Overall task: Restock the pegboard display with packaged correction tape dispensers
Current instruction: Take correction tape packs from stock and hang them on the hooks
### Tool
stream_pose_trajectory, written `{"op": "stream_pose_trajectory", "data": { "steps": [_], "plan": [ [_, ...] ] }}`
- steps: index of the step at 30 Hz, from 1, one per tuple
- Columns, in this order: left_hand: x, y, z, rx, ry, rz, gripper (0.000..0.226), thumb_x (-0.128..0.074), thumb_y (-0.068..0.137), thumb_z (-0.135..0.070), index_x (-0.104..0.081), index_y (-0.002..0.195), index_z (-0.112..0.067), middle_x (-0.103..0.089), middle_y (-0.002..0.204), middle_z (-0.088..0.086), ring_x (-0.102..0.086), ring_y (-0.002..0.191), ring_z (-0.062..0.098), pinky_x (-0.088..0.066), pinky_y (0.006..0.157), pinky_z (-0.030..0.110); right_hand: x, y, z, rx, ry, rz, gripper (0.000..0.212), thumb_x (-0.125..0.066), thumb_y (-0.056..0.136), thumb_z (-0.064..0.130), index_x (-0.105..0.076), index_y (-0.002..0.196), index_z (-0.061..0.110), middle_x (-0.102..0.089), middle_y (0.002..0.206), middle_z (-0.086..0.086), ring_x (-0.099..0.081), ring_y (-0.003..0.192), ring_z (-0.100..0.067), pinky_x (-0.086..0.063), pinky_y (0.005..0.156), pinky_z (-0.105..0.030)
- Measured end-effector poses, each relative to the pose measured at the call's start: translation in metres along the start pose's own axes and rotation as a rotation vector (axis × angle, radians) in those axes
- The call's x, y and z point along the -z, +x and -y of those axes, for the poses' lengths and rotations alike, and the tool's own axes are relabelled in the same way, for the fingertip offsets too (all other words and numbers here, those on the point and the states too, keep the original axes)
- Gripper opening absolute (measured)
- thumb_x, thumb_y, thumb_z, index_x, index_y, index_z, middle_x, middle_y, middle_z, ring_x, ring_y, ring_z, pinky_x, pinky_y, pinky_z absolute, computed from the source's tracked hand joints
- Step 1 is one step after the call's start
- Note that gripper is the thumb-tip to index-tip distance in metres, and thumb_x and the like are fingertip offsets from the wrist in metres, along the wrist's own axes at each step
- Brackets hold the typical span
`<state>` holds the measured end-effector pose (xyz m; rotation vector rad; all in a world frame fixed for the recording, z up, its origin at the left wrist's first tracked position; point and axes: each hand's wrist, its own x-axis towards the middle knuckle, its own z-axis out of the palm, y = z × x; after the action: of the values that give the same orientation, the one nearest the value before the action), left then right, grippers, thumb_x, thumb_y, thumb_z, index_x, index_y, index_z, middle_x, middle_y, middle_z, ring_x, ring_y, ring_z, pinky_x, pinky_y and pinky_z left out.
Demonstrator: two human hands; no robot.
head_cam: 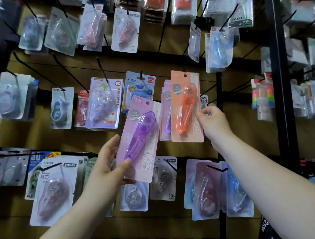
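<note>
Fingers (113, 141) of the left hand (108, 163) are curling behind the lower part of one purple package (141, 138), with the thumb pressing on its front; this hand is working nearest the camera. Count in hand: two packaged correction tape dispensers, one purple and one orange. The purple package is being held with its long axis tilted, hang-hole end up and leaning right, dispenser tip pointing down-left. Just right of the purple package and farther off, the right hand (213, 124) is pinching the right edge of the orange package (186, 107), fingertips closing on the card. Its long axis is standing nearly upright, hole up, tip pointing down. Whether it is hanging or only held cannot be told. Behind it, at least two lilac packages (166, 110) are hanging against the pegboard (190, 150).
</note>
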<state>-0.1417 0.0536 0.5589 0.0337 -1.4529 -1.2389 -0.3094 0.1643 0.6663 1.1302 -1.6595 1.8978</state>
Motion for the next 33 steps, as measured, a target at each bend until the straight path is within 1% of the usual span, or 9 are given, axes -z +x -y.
{"op": "stream_pose_trajectory", "data": {
  "steps": [3,9,14,20,22,24,27,29,33],
  "plan": [
    [0.0,0.0,-0.002,0.004,-0.007,-0.004,0.055,-0.045,0.088,0.004,-0.035,0.135,-0.024,-0.052,0.099,-0.022,-0.057,0.073,-0.003,-0.047,0.041,0.012,0.003,-0.002,-0.004,0.049,-0.019,0.035,0.022,-0.047,0.091,0.016,-0.042,0.071,0.022,-0.053,0.079,0.002,-0.056,0.082,-0.022,-0.043,0.058,-0.026],
    [0.001,-0.001,-0.005,0.01,-0.015,-0.006,0.055,-0.045,0.088,0.004,-0.034,0.135,-0.023,-0.053,0.099,-0.02,-0.056,0.076,0.0,-0.045,0.039,0.011,0.007,-0.004,0.006,0.142,0.024,-0.003,0.029,-0.046,0.093,0.013,-0.038,0.069,0.026,-0.049,0.069,0.007,-0.05,0.063,-0.008,-0.04,0.053,-0.021],
    [0.001,-0.001,-0.005,0.008,-0.021,-0.007,0.055,-0.045,0.088,0.004,-0.034,0.135,-0.024,-0.053,0.098,-0.02,-0.055,0.078,0.0,-0.046,0.039,0.012,0.003,0.005,0.012,0.042,0.046,-0.037,0.025,-0.047,0.09,0.017,-0.04,0.067,0.026,-0.056,0.091,-0.008,-0.056,0.081,-0.025,-0.049,0.065,-0.035],
    [0.003,0.0,-0.003,0.0,-0.036,-0.001,0.051,-0.045,0.088,0.005,-0.035,0.121,-0.033,-0.054,0.101,-0.017,-0.056,0.08,0.0,-0.048,0.042,0.012,-0.002,0.007,0.004,-0.022,0.064,0.009,0.01,-0.047,0.092,0.014,-0.047,0.082,0.015,-0.057,0.093,-0.01,-0.054,0.066,-0.015,-0.042,0.05,-0.024],
    [0.004,0.001,-0.001,-0.008,-0.033,0.002,0.05,-0.045,0.087,0.006,-0.037,0.117,-0.033,-0.055,0.105,-0.013,-0.056,0.083,-0.001,-0.051,0.047,0.012,-0.007,0.01,0.003,-0.034,0.026,0.005,0.012,-0.047,0.092,0.015,-0.046,0.079,0.016,-0.059,0.096,-0.011,-0.06,0.078,-0.023,-0.048,0.055,-0.029],
    [0.004,0.002,0.001,-0.013,-0.041,-0.001,0.05,-0.045,0.087,0.006,-0.037,0.117,-0.034,-0.056,0.104,-0.014,-0.057,0.079,-0.002,-0.05,0.044,0.013,-0.013,0.015,0.001,-0.042,-0.037,-0.012,0.018,-0.048,0.09,0.014,-0.045,0.073,0.019,-0.059,0.091,-0.009,-0.061,0.095,-0.031,-0.054,0.076,-0.043],
    [0.005,0.003,0.002,-0.021,-0.03,0.0,0.05,-0.046,0.087,0.005,-0.037,0.118,-0.034,-0.055,0.102,-0.016,-0.057,0.079,-0.003,-0.052,0.05,0.016,-0.024,0.022,-0.004,-0.051,-0.166,-0.027,0.007,-0.046,0.091,0.012,-0.051,0.093,0.009,-0.054,0.09,-0.006,-0.058,0.104,-0.034,-0.051,0.088,-0.044],
    [0.005,0.003,0.003,-0.022,-0.026,0.001,0.05,-0.046,0.087,0.005,-0.037,0.117,-0.033,-0.055,0.103,-0.015,-0.056,0.083,0.0,-0.051,0.048,0.016,-0.029,0.026,-0.007,-0.053,-0.239,-0.038,0.019,-0.044,0.093,0.011,-0.051,0.108,0.003,-0.05,0.099,-0.01,-0.055,0.106,-0.032,-0.046,0.075,-0.032],
    [0.006,0.002,0.002,-0.017,-0.042,-0.005,0.049,-0.045,0.088,0.005,-0.037,0.117,-0.034,-0.055,0.101,-0.017,-0.056,0.08,0.001,-0.048,0.042,0.012,-0.03,0.023,-0.009,-0.007,-0.295,-0.076,0.022,-0.044,0.092,0.01,-0.051,0.111,0.001,-0.056,0.118,-0.016,-0.044,0.09,-0.02,-0.025,0.05,-0.024]
  ]
}}
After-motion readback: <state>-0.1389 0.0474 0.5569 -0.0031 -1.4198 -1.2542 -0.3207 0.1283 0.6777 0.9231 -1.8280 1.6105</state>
